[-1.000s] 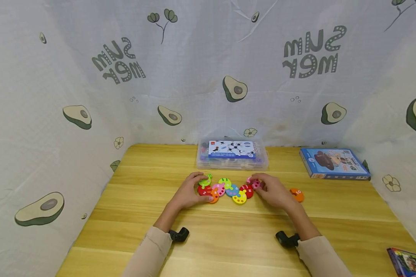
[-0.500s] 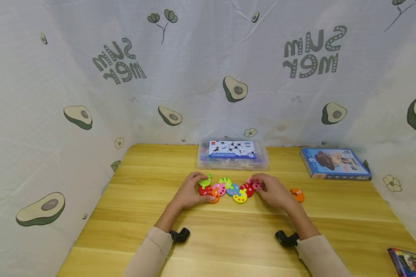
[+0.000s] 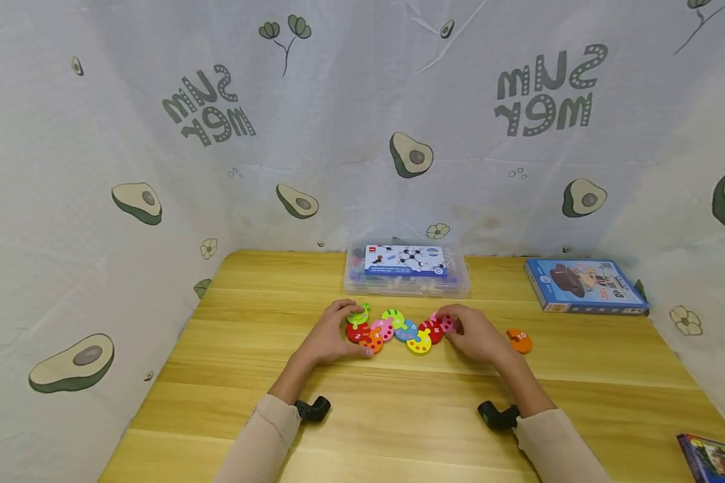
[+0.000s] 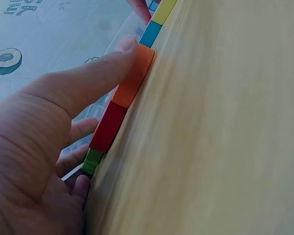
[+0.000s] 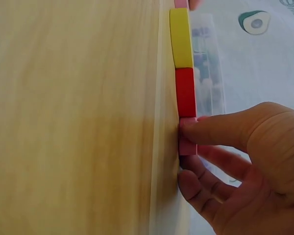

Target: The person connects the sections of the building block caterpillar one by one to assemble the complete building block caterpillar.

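Observation:
A row of round, coloured number puzzle pieces lies joined in a wavy caterpillar on the table. My left hand (image 3: 329,337) holds its left end, fingers at the green head piece (image 3: 356,318) and thumb against the orange piece (image 4: 134,78). A red piece (image 4: 108,128) sits between these two. At the right end, my right hand (image 3: 472,333) pinches a pink piece (image 5: 188,146) between thumb and fingers. That piece touches the red number 8 piece (image 3: 431,331) and is partly hidden by the fingers. Beside the right wrist, a separate orange number 10 piece (image 3: 520,341) lies flat.
Behind the puzzle stands a clear plastic case (image 3: 407,287) with a molecule picture on its label. A blue box (image 3: 586,285) lies at the back right, and a small dark box (image 3: 714,459) at the front right. Printed cloth (image 3: 350,121) hangs around the wooden table (image 3: 399,416).
The left thumb has shifted slightly toward the front edge of the orange piece, showing more of it. The right hand keeps its pinch on the pink piece, and the puzzle looks unmoved.

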The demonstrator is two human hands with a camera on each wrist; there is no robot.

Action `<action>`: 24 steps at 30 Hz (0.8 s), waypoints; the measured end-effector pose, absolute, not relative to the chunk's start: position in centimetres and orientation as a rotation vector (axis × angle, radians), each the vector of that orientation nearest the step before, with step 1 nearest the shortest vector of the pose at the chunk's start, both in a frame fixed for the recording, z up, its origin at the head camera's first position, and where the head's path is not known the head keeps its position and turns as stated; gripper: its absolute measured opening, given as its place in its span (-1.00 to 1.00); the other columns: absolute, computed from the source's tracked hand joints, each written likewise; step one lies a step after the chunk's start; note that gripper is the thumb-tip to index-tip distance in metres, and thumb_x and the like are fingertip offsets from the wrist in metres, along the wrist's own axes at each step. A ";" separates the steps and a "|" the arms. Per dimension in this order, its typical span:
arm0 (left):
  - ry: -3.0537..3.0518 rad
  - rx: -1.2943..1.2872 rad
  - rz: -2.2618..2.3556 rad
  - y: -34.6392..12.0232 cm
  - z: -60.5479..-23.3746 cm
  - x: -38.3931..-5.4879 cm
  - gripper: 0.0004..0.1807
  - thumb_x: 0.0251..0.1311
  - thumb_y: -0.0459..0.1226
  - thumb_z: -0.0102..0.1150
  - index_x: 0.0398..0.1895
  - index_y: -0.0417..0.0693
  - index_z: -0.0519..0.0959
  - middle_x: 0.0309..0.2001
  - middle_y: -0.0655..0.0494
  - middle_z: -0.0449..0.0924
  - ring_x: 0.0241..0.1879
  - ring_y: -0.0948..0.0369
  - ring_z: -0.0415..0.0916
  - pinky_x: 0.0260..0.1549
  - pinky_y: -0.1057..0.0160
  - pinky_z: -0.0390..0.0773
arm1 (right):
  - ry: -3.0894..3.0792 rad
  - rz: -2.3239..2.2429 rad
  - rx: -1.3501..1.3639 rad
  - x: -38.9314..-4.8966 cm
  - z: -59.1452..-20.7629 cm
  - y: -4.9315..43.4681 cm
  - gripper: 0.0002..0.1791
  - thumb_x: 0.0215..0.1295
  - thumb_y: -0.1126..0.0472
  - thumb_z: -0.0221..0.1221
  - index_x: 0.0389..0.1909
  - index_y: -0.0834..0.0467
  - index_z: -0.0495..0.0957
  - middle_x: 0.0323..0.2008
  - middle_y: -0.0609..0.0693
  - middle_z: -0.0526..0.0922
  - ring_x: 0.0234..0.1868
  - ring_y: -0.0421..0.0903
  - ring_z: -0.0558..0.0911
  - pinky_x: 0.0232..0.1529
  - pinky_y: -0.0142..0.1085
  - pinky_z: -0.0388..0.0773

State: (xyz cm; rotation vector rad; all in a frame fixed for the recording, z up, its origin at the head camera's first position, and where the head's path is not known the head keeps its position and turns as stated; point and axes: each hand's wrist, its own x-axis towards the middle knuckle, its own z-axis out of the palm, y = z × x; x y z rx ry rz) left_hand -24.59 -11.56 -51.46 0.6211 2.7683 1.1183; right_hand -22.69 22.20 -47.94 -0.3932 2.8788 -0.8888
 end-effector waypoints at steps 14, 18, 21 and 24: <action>2.777 0.524 1.153 -11.4 -51.3 -24.3 0.10 -0.28 0.23 0.67 0.42 0.11 0.42 0.45 0.05 0.16 0.42 0.01 0.27 0.39 -0.07 0.44 | 2.901 -1.010 -0.308 -21.4 -47.4 24.0 -0.57 0.37 0.20 0.31 0.23 0.17 0.57 -0.07 0.12 0.65 -0.17 -0.02 0.55 -0.11 -0.20 0.59; 2.782 0.539 1.153 -11.3 -51.2 -24.4 0.09 -0.26 0.21 0.66 0.42 0.08 0.42 0.44 0.04 0.17 0.41 0.01 0.28 0.39 -0.07 0.45 | 2.946 -1.022 -0.299 -20.8 -47.4 25.5 -0.59 0.37 0.22 0.31 0.20 0.21 0.59 -0.03 0.15 0.66 -0.17 -0.02 0.56 -0.15 -0.25 0.57; 2.779 0.540 1.151 -11.2 -51.2 -24.4 0.10 -0.25 0.20 0.67 0.44 0.08 0.41 0.46 0.05 0.16 0.43 0.01 0.29 0.41 -0.08 0.42 | 2.975 -1.031 -0.315 -20.4 -47.3 26.7 -0.59 0.36 0.23 0.31 0.19 0.23 0.59 0.01 0.18 0.67 -0.17 -0.03 0.57 -0.18 -0.27 0.57; 2.778 0.532 1.145 -11.2 -51.2 -24.4 0.11 -0.25 0.19 0.67 0.45 0.10 0.40 0.49 0.07 0.15 0.44 0.01 0.29 0.43 -0.07 0.40 | 2.994 -1.033 -0.322 -19.9 -47.2 27.9 -0.59 0.37 0.21 0.32 0.19 0.23 0.60 -0.01 0.18 0.68 -0.18 -0.04 0.58 -0.22 -0.30 0.57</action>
